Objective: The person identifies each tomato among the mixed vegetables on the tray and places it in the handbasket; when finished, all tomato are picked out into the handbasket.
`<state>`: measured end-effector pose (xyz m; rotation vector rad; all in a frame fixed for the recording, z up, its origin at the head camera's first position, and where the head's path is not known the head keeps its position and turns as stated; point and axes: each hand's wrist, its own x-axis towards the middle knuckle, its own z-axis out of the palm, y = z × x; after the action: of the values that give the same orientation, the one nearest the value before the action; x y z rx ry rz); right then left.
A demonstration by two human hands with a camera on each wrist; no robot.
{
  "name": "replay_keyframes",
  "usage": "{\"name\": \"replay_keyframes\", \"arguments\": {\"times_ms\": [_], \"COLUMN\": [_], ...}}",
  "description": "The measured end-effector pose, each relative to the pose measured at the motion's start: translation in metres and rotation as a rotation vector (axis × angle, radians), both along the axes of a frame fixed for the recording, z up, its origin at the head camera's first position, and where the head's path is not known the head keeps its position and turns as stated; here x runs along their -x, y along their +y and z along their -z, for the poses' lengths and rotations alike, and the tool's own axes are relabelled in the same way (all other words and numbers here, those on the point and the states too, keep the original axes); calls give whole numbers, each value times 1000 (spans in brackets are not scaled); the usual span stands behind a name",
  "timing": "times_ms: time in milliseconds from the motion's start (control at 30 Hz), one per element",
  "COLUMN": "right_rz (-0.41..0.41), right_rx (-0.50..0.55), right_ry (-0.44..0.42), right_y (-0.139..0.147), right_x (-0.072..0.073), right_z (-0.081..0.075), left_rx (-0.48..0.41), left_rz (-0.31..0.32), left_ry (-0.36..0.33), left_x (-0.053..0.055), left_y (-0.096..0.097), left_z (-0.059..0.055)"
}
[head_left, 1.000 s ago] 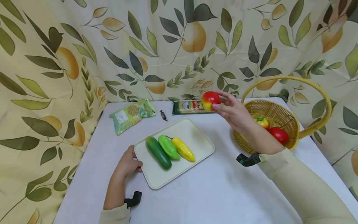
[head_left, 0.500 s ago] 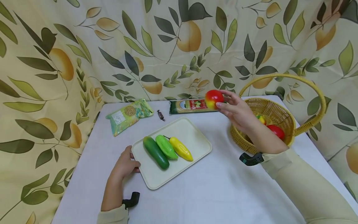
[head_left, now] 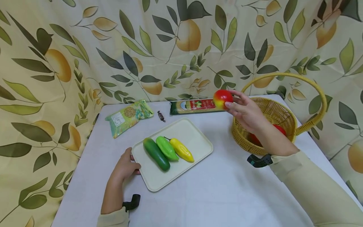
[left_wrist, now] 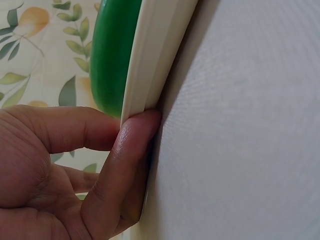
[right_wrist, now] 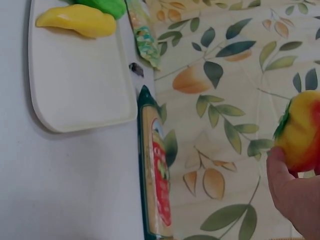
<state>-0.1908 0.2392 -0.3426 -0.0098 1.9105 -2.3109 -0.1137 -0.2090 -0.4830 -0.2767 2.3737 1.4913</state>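
My left hand [head_left: 125, 165] pinches the left rim of a cream tray [head_left: 198, 138]; the left wrist view shows finger and thumb on either side of its edge [left_wrist: 150, 55]. Lying on the tray side by side are a dark green cucumber [head_left: 156, 154], a light green pepper [head_left: 167, 148] and a yellow pepper [head_left: 182, 150]. My right hand [head_left: 248, 112] holds up a round red-and-yellow fruit or vegetable [head_left: 222, 98] by its side, left of the wicker basket [head_left: 279, 108]. In the right wrist view this round piece [right_wrist: 300, 130] shows a green leafy cap.
Red pieces [head_left: 279, 128] lie in the basket, partly hidden by my right forearm. Its tall handle [head_left: 317, 86] arches above. Along the table's back edge lie a green-and-yellow food bag [head_left: 129, 117], a small wrapped candy [head_left: 161, 116] and a long green pasta packet [head_left: 193, 106].
My right hand has moved a little right, toward the basket, with the round red-and-yellow piece. My left hand keeps its place on the tray's rim, while the head view has shifted slightly.
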Motion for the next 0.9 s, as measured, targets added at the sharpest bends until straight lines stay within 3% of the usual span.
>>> {"name": "replay_keyframes", "arguments": {"times_ms": [900], "right_rz": [62], "right_rx": [39], "right_ry": [-45], "right_y": [45], "right_x": [-16], "right_z": [-2], "left_rx": [-40], "left_rz": [8], "left_ry": [4], "left_x": [0], "left_y": [1], "left_z": [1]}}
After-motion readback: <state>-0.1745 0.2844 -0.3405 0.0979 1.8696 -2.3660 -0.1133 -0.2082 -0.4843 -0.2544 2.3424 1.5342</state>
